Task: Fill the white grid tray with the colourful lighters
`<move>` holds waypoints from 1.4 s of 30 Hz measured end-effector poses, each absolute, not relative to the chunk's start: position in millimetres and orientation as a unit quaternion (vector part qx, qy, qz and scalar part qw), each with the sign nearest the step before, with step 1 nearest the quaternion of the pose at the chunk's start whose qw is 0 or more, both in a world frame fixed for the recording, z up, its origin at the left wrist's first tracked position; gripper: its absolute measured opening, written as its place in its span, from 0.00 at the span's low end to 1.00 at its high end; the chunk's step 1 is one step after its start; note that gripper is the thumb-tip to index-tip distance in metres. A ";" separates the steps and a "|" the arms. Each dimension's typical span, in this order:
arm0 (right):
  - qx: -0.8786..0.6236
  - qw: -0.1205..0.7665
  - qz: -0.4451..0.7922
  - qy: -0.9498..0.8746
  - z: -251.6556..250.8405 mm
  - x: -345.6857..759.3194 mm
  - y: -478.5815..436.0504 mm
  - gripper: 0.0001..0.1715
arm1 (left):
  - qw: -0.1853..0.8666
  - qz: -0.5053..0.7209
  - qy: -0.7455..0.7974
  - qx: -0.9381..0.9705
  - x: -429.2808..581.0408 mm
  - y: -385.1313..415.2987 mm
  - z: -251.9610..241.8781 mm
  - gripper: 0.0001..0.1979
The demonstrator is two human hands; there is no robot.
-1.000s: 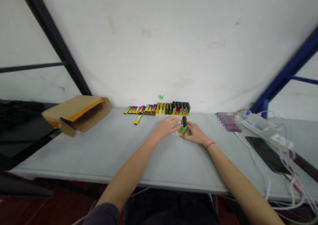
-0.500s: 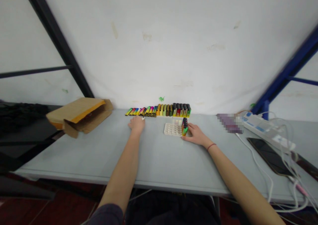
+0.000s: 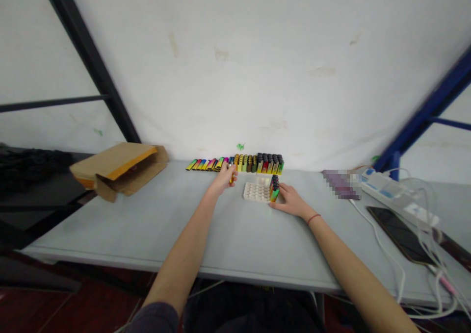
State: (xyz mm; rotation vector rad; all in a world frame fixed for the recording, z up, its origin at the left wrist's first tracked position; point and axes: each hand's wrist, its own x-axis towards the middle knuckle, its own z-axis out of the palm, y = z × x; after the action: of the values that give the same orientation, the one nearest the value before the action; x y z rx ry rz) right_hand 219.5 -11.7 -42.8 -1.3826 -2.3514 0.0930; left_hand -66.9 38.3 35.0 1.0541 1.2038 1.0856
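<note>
My left hand (image 3: 222,179) is closed around a lighter (image 3: 231,178) with some yellow on it, held upright left of the white tray. My right hand (image 3: 292,200) grips the right end of the white tray (image 3: 256,192), thumb at the front and fingers behind. This tray has rows of round holes. A row of upright lighters (image 3: 274,189) with dark tops fills its right end, close against my right fingers. Behind my left hand, loose colourful lighters (image 3: 200,165) lie side by side on the table.
Two filled blocks of upright lighters, one with yellow tops (image 3: 245,163) and one with black tops (image 3: 270,163), stand by the wall. An open cardboard box (image 3: 117,168) lies at left. A phone (image 3: 399,235), power strip (image 3: 399,195) and cables occupy the right side of the table (image 3: 257,244).
My left hand has moved right from the loose lighters, and a lighter now shows in its fingers. The right hand stays at the tray.
</note>
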 end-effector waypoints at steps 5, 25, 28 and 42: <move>-0.497 0.207 0.034 -0.842 -42.4 218.9 -11.9 0.42 | 0.677 0.442 0.439 0.392 -52.1 39.1 35.8 0.22; -0.500 0.203 0.036 -0.841 -44.2 220.2 -10.4 0.42 | 0.663 0.524 0.368 0.387 -22.5 28.2 23.8 0.13; -0.501 0.201 0.035 -0.841 -44.1 220.0 -10.4 0.42 | 0.662 0.536 0.362 0.377 -21.8 27.6 23.0 0.14; -0.500 0.202 0.032 -0.842 -46.7 221.3 -9.1 0.41 | 0.671 0.521 0.358 0.387 -22.3 26.0 25.7 0.14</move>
State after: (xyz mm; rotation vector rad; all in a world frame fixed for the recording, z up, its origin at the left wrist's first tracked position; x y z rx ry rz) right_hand 221.3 -9.1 -46.7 -1.3953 -2.3507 0.0896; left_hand -22.3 26.0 25.7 0.8718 0.8075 1.1729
